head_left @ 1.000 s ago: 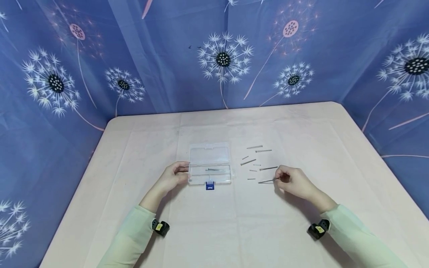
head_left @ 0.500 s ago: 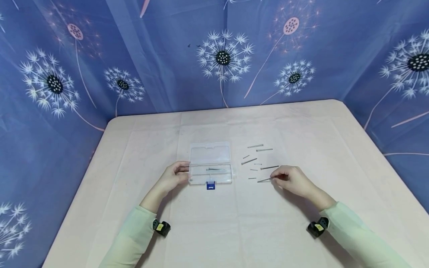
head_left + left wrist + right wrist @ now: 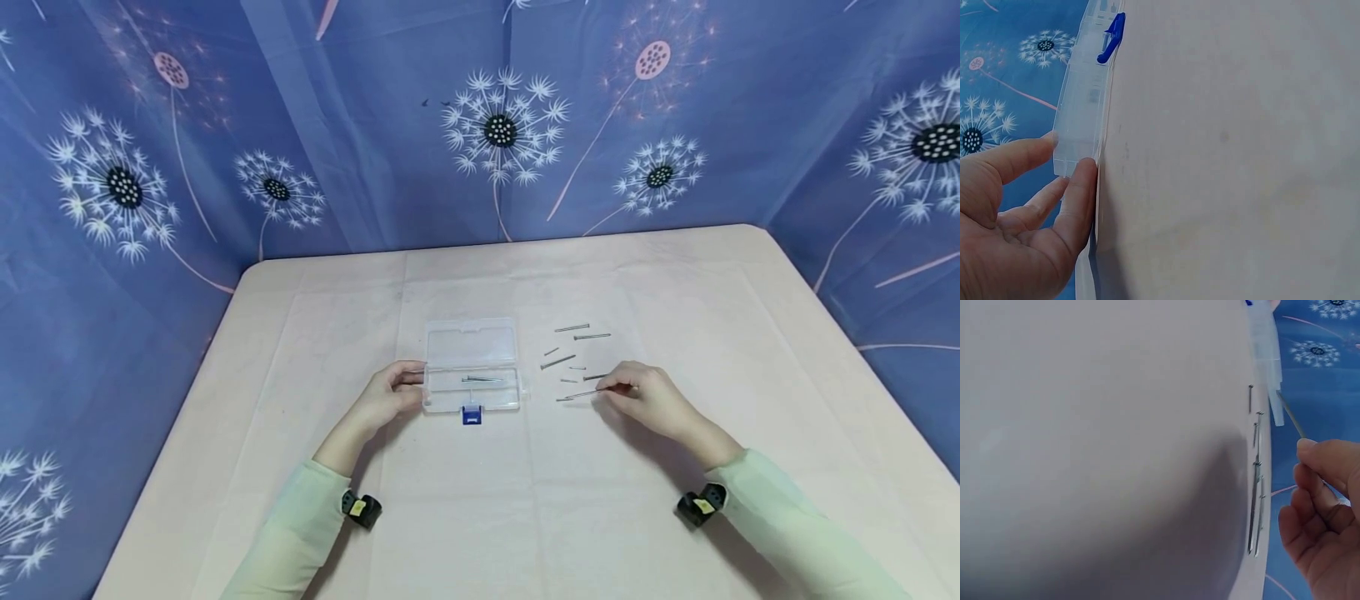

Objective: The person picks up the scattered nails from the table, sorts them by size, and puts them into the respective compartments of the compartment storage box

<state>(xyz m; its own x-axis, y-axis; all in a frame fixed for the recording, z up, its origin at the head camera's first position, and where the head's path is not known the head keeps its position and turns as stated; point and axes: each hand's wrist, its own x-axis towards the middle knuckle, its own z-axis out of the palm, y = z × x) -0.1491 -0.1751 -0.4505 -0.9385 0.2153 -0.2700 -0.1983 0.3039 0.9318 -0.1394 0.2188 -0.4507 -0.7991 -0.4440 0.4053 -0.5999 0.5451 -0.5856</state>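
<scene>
Reaching in from the near edge, two pale green sleeves (image 3: 288, 533) end in wrists that each carry a small black camera (image 3: 363, 511). Past them, the right hand (image 3: 651, 402) pinches a long nail (image 3: 583, 395) between thumb and fingertips, so those fingers are narrowed to its thickness. The nail sticks out leftward from the grip, lifted off the worktop (image 3: 480, 517), its free end pointing toward the box. From above, that end overlaps a short nail (image 3: 560, 400) lying below it.

The left hand (image 3: 386, 400) rests at the left end of the clear plastic box (image 3: 495, 401), its fingers (image 3: 1079, 197) fairly straight and spread, touching the end wall and rim. A blue latch (image 3: 472, 415) hangs on the box's near side. Inside, a few nails (image 3: 482, 379) lie together in the compartment nearer the hinge, and the lid (image 3: 471, 346) is folded back beyond.

Between the box and the right hand lie more loose nails (image 3: 558, 362), long and short, at various angles; the right fingertips hide part of one long nail (image 3: 594, 377). Two long ones (image 3: 592, 337) lie farthest off. Behind the worktop hangs a blue cloth (image 3: 375, 183) with dandelion prints.
</scene>
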